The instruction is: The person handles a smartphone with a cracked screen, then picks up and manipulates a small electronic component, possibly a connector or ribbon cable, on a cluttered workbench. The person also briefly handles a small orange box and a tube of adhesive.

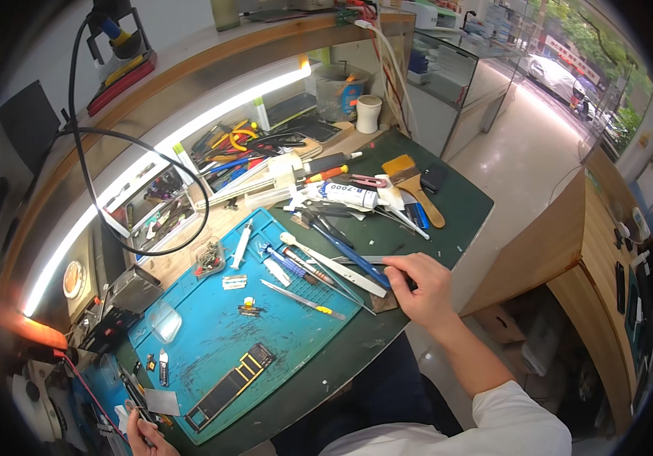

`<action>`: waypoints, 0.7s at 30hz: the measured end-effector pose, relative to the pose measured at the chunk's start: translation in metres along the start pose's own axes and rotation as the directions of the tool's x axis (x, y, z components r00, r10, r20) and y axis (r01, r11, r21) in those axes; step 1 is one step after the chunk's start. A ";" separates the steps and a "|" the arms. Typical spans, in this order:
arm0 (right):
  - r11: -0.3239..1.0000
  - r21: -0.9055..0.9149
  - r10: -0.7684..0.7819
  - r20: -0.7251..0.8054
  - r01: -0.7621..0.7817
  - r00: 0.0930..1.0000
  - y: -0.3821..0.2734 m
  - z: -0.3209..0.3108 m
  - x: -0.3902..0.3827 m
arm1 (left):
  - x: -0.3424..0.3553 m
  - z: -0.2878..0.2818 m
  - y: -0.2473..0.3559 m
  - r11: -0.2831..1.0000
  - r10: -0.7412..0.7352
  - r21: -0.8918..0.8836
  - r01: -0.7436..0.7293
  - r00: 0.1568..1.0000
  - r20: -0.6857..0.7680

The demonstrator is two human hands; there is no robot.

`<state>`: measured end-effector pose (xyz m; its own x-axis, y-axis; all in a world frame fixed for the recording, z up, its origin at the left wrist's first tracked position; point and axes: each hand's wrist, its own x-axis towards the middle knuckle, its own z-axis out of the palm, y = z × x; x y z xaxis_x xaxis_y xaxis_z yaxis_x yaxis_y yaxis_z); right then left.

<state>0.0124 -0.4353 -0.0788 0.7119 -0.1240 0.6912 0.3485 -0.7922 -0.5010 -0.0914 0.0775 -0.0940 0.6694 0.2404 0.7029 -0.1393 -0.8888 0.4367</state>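
Observation:
My right hand (421, 290) is curled at the right end of the tool pile. Its fingertips meet the end of a blue-handled tool (351, 254) and a thin silver tool (364, 260). The fingers hide which one they grip. A white plastic stick (334, 266) lies just beside them. At the lower left edge, my left hand (148, 436) is pinched near a slim dark tool (132, 391) and a white scrap. What it holds is unclear. Between the hands, a phone circuit board (231, 386) rests on a blue work mat (288, 365), with a small gold-and-black part (249, 307) above it.
Screwdrivers (287, 261), a yellow-tipped knife (303, 299), a syringe (242, 243) and a clear box of screws (208, 257) lie on the mat. Farther back are a wooden brush (417, 190) and a white tube (345, 195). A black cable (206, 199) loops at left.

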 end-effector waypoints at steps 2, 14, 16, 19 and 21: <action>1.000 -0.019 0.003 -0.011 -0.003 1.000 -0.003 -0.001 0.002 | 0.002 0.001 -0.005 0.997 0.072 0.031 -0.071 0.997 -0.042; 0.996 -0.033 0.086 0.003 -0.086 0.996 -0.004 0.004 -0.002 | -0.008 -0.018 -0.006 0.978 0.072 -0.201 -0.051 0.992 0.100; 0.995 -0.038 0.098 0.011 -0.097 0.995 -0.005 0.004 -0.002 | -0.006 -0.016 0.006 0.981 -0.056 -0.186 0.059 0.998 0.021; 0.994 -0.033 0.107 0.007 -0.107 0.994 -0.004 0.006 -0.003 | 0.006 -0.001 0.036 0.972 -0.124 -0.213 0.102 0.988 -0.095; 0.994 -0.033 0.104 0.011 -0.103 0.995 -0.006 0.006 -0.002 | 0.007 0.005 0.028 0.993 -0.008 -0.121 -0.013 0.985 -0.174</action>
<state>0.0128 -0.4267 -0.0801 0.7511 -0.1985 0.6296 0.2529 -0.7945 -0.5522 -0.0870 0.0523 -0.0793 0.5330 0.3119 0.7865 -0.2355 -0.8382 0.4920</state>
